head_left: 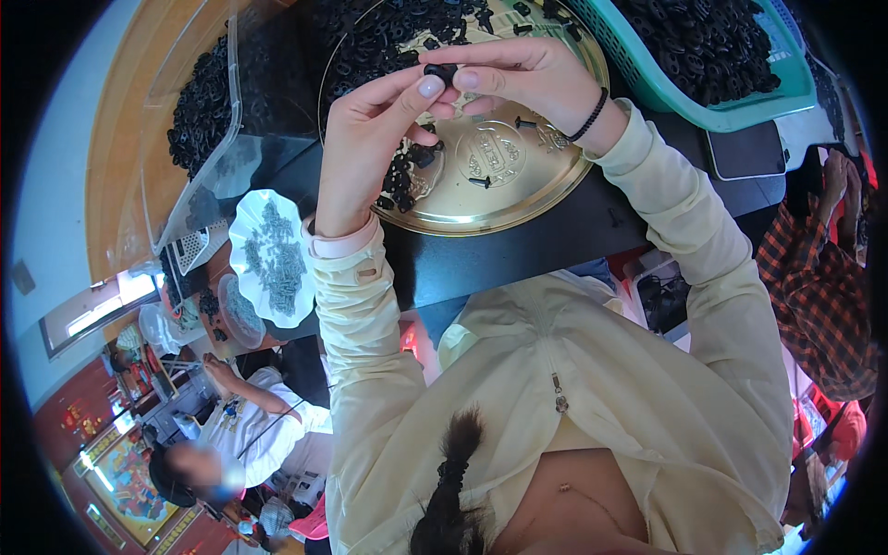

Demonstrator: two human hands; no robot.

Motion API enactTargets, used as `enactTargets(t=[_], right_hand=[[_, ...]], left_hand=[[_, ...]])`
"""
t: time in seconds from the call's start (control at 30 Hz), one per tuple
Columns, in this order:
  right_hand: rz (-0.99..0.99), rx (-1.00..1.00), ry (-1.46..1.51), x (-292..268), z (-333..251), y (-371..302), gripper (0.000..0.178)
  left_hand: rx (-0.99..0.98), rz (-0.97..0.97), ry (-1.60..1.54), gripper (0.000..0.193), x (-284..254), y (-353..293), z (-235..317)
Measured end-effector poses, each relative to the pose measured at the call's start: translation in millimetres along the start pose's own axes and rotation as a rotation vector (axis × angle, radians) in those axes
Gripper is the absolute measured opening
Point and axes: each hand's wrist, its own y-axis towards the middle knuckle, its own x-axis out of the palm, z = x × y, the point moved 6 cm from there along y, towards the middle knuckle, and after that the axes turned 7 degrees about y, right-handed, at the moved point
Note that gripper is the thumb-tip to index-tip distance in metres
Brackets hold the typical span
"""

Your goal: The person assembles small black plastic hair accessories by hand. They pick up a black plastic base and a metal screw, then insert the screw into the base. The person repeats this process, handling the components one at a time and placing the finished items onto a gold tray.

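Above a round gold tray (546,171), both my hands meet at one small black plastic part (440,74). My left hand (384,116) pinches it between thumb and fingers from the left. From the right, my right hand (518,74) grips the same part with thumb and forefinger; a black bead bracelet circles that wrist. The part's exact shape is mostly hidden by my fingers. Many loose black parts (379,42) are heaped on the tray's far side, and a smaller pile (402,176) lies under my left hand. A few single black pieces (479,181) rest on the tray's near side.
At right, a teal basket (684,111) holds more black parts, with a dark flat phone-like slab (745,153) beside it. A clear plastic bin (236,83) of black parts stands left, near a white scalloped dish (242,250) of small screw-like pieces. Other people sit nearby on both sides.
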Motion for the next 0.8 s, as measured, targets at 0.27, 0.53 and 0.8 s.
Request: enactTargets(t=[0.27, 0.53, 0.8], right_hand=[[-0.1, 0.094, 0.069, 1.8, -2.3, -1.8, 0.047], [-0.153, 0.189, 0.062, 4.0, 4.6, -2.9, 0.044], [-0.082, 0.002, -0.038, 8.4, -10.2, 1.9, 0.037]], left_hand=[[0.015, -0.037, 0.057, 0.026, 4.8, -3.0, -0.2], [0.028, -0.042, 0.068, 0.024, 5.6, -1.5, 0.3], [0.014, -0.04, -0.137, 0.025, 5.8, -2.3, 2.4]])
